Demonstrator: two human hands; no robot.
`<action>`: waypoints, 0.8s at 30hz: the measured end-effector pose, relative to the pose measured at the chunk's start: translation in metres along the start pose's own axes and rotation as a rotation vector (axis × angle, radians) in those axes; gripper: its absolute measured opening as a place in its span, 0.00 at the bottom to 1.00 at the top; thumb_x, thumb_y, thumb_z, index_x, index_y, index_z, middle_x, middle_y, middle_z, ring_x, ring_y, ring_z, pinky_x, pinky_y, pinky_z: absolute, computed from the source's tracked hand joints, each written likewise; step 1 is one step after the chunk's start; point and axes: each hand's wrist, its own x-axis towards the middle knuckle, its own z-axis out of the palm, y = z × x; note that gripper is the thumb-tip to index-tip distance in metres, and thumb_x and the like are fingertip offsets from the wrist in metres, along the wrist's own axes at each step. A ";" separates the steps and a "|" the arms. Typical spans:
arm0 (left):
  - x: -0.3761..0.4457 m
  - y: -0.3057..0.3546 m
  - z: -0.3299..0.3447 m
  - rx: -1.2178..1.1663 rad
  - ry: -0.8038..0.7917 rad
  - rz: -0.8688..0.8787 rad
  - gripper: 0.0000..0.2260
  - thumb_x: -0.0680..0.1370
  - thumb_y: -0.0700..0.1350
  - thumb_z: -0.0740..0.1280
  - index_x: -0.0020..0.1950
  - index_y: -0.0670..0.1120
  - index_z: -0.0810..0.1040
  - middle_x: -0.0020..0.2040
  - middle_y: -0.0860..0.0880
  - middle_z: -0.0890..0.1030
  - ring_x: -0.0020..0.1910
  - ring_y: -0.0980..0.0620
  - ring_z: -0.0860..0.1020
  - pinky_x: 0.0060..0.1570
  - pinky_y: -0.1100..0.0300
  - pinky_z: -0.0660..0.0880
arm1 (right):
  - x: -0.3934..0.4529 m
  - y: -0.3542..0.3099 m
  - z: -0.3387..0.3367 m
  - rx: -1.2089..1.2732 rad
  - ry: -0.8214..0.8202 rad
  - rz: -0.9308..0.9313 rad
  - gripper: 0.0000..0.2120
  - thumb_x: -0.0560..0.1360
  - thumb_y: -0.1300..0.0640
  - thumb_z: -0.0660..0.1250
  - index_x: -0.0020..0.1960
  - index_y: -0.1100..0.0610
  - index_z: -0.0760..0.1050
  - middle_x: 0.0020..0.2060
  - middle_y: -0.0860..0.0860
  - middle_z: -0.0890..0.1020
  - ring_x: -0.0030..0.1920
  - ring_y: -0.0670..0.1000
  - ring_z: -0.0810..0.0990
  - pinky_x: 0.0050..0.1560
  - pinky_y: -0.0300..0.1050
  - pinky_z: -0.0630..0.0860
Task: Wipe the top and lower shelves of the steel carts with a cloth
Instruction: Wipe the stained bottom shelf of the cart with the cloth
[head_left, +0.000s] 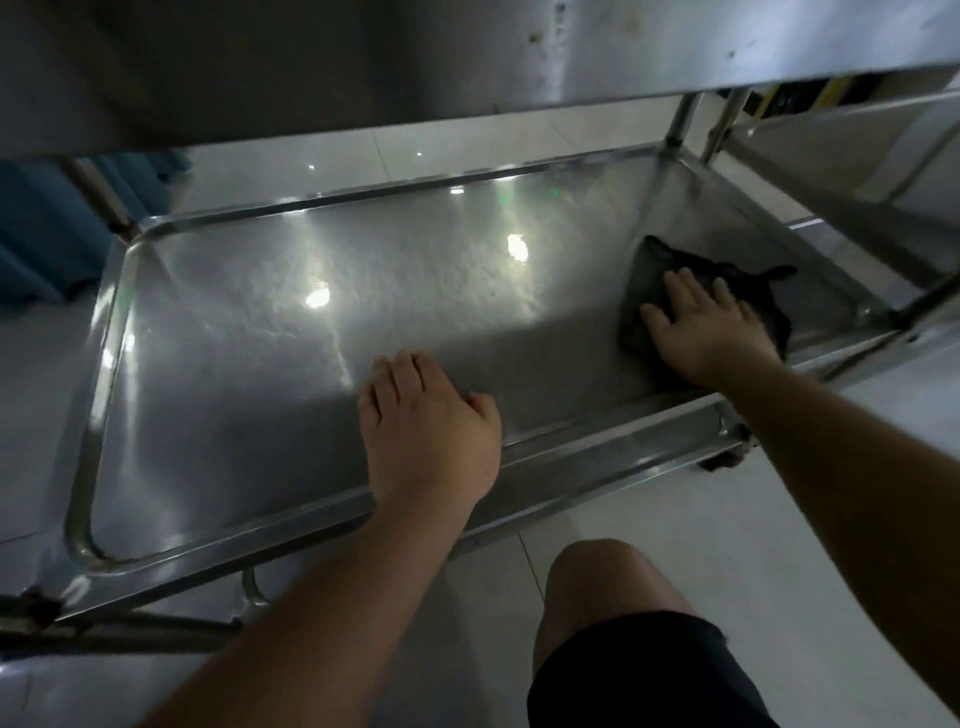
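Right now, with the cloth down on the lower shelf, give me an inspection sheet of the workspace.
Surface: lower shelf of the steel cart, bare steel with light glare, raised rim all round.
Job's things: dark cloth lies flat at the shelf's right end; top shelf overhangs above.
Clutter: nothing seen.
Grips: right hand presses flat on the cloth, fingers spread; left hand rests on the shelf near the front rim, holding nothing.
Cables: nothing seen.
Surroundings: pale tiled floor; a second steel cart at right; blue fabric at left; the person's knee below.
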 end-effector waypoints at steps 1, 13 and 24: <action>0.000 0.000 0.000 -0.006 -0.006 -0.005 0.33 0.83 0.55 0.53 0.83 0.37 0.58 0.83 0.38 0.61 0.83 0.39 0.55 0.82 0.42 0.53 | -0.012 -0.011 0.003 -0.016 -0.002 -0.053 0.35 0.84 0.33 0.44 0.87 0.46 0.44 0.86 0.44 0.45 0.85 0.55 0.42 0.83 0.59 0.45; 0.000 0.000 -0.004 -0.032 -0.082 0.017 0.33 0.84 0.54 0.52 0.85 0.38 0.51 0.85 0.40 0.53 0.85 0.40 0.49 0.81 0.41 0.46 | -0.030 -0.038 0.024 -0.050 -0.013 -0.240 0.37 0.79 0.27 0.41 0.85 0.39 0.44 0.85 0.39 0.46 0.85 0.49 0.41 0.83 0.55 0.41; 0.007 -0.010 0.005 -0.010 -0.035 0.011 0.33 0.84 0.58 0.53 0.86 0.44 0.53 0.86 0.45 0.53 0.85 0.45 0.48 0.83 0.43 0.48 | -0.002 -0.005 0.013 -0.072 0.002 -0.233 0.39 0.78 0.23 0.42 0.85 0.37 0.41 0.85 0.40 0.42 0.85 0.51 0.41 0.83 0.58 0.43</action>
